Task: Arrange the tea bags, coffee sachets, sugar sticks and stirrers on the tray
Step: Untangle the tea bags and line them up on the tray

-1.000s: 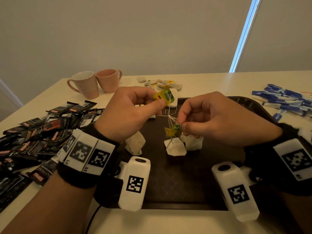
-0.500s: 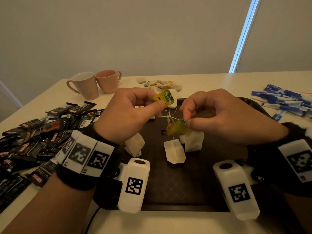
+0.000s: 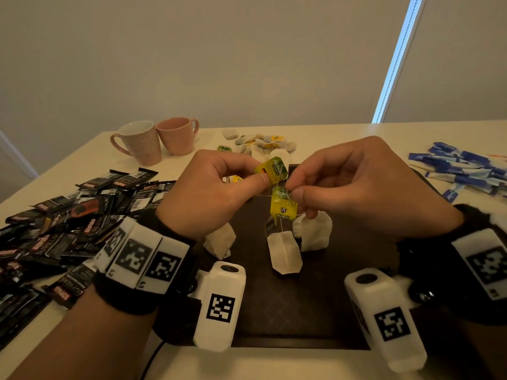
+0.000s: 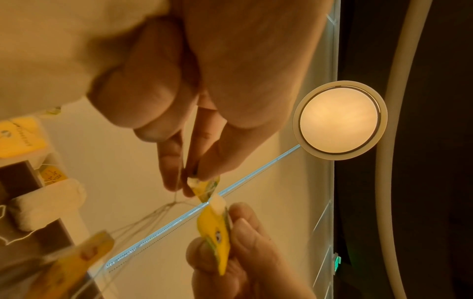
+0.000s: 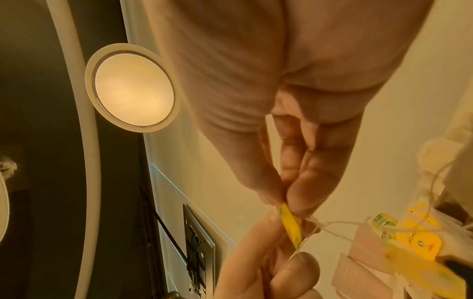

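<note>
Tangled tea bags (image 3: 285,252), dangling over the tray (image 3: 301,319): my left hand (image 3: 211,198) and right hand (image 3: 365,187) each pinch a yellow tag (image 3: 284,205), pulling the knotted strings apart.

Pale counter (image 3: 343,138), dark tray (image 3: 296,305) near its front edge, black coffee sachets (image 3: 68,229) heaped left, two pink mugs (image 3: 156,142) behind, loose tea bags (image 3: 260,141) at back, blue sugar sticks (image 3: 463,168) right.

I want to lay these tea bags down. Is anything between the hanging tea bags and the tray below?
No object lies beneath the hanging tea bag on the tray. But knotted strings tie the tags together.
</note>
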Tool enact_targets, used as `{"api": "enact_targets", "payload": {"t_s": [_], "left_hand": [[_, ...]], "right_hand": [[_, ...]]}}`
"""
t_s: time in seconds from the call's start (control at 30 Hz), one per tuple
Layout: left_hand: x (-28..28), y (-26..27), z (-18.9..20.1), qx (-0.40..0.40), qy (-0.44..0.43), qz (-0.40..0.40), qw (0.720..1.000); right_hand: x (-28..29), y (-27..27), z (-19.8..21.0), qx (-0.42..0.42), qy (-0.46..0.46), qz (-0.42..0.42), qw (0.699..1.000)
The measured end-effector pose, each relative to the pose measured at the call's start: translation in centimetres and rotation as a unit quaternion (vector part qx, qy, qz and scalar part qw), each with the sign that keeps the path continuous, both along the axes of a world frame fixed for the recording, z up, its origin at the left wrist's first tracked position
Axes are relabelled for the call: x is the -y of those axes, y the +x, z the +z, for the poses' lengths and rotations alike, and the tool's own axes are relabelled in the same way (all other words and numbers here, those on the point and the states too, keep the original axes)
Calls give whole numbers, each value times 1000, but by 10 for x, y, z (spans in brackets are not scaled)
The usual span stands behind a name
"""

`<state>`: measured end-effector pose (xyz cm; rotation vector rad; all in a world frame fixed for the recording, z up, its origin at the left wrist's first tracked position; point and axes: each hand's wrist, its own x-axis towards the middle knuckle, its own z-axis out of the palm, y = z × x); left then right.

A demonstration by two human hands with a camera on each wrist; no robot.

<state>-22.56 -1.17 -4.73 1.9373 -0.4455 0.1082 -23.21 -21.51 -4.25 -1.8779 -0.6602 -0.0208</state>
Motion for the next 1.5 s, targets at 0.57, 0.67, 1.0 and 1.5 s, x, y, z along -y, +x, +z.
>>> {"api": "enact_targets", "payload": {"t_s": [0.57, 0.67, 1.0, 1.5], "left_hand": [[2, 1, 0, 9, 12, -37, 999], [5, -2, 2, 13, 3, -63, 998], [6, -1, 1, 52, -12, -10, 999], [4, 2, -2, 74, -29, -4, 997]], "right_hand": [[-1, 3, -5, 21, 65, -50, 996], [-1, 6, -8, 40, 58, -68, 995], [-1, 11, -9, 37, 39, -107, 993], [-8, 7, -15, -68, -13, -2, 998]]}}
